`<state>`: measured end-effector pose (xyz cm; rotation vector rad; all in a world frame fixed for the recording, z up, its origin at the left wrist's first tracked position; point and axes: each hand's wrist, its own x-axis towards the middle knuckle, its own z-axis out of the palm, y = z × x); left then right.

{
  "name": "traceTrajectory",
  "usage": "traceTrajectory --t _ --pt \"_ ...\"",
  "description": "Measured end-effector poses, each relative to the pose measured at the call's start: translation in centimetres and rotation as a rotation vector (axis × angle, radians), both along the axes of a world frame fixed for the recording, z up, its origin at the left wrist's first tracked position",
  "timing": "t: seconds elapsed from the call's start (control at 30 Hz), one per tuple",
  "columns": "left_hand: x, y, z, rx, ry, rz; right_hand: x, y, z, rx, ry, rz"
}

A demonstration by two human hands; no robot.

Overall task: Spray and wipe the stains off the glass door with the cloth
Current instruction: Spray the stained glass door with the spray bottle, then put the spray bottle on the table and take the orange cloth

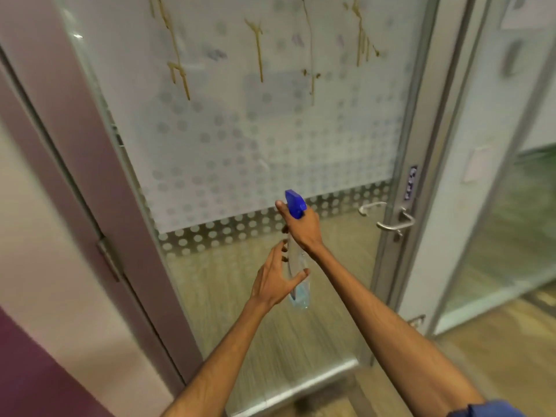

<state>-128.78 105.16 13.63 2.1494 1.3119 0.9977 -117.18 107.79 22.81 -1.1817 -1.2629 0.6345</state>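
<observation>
A frosted glass door (234, 139) with a dotted pattern fills the view. Several brown drip stains (180, 70) run down its upper part. My right hand (302, 228) grips the neck of a clear spray bottle (301, 291) under its blue trigger head (294, 203), which is raised toward the glass. My left hand (275, 278) is beside the bottle's lower body, fingers spread and thumb touching it. No cloth is in view.
A metal lever handle (394, 222) sits on the door's right edge, in a metal frame (421, 145). A mauve door post (69, 145) stands at the left. A metal kick plate (301, 389) runs along the door's bottom. More glass panels lie to the right.
</observation>
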Motion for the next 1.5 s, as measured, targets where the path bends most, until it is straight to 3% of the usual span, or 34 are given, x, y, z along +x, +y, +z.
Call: traceTrajectory --t 0.33,0.5,0.9,1.23,1.5 --pt "11.6 -6.8 -3.0 -0.158 0.086 -0.27 11.4 -9.6 -3.6 -0.035 0.022 -0.409" --pt "19.0 -12.7 -3.6 -0.286 0.002 -0.396 19.2 -17.4 -3.9 -0.097 0.068 -0.623" --pt "37.2 -33.0 -2.5 -0.349 -0.008 -0.757 36.3 -42.9 -3.1 -0.122 0.054 -0.932" --pt "49.8 -50.0 -2.5 -0.304 -0.032 -1.002 45.7 -62.9 -1.6 -0.28 0.008 -1.108" --pt "58.1 -60.4 -3.6 -0.277 0.042 -1.199 52.5 -76.1 -3.3 -0.376 0.084 -1.196"
